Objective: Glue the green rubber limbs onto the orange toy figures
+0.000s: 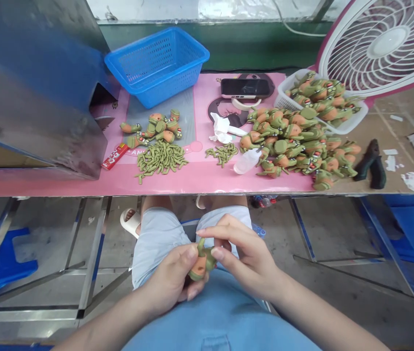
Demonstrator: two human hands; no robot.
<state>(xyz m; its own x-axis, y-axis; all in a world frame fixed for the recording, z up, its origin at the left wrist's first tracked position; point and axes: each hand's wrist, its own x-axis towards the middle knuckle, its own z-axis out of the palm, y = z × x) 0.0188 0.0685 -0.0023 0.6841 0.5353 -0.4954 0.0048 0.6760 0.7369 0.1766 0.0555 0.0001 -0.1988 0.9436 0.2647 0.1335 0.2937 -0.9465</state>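
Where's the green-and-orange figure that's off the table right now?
Head view, lower centre: the figure is held in the left hand over the lap, below the pink tabletop in the picture, with the right hand close on its right.

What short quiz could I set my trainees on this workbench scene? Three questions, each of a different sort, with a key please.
1. True or false: the blue basket stands farther from the person than the larger heap of small green pieces.

2. Short answer: which appliance stands on the right, next to the white basket?

3. Fill in the missing word: the figure held in the person's left hand is green and ____.

Key:
1. True.
2. A fan.
3. Orange.
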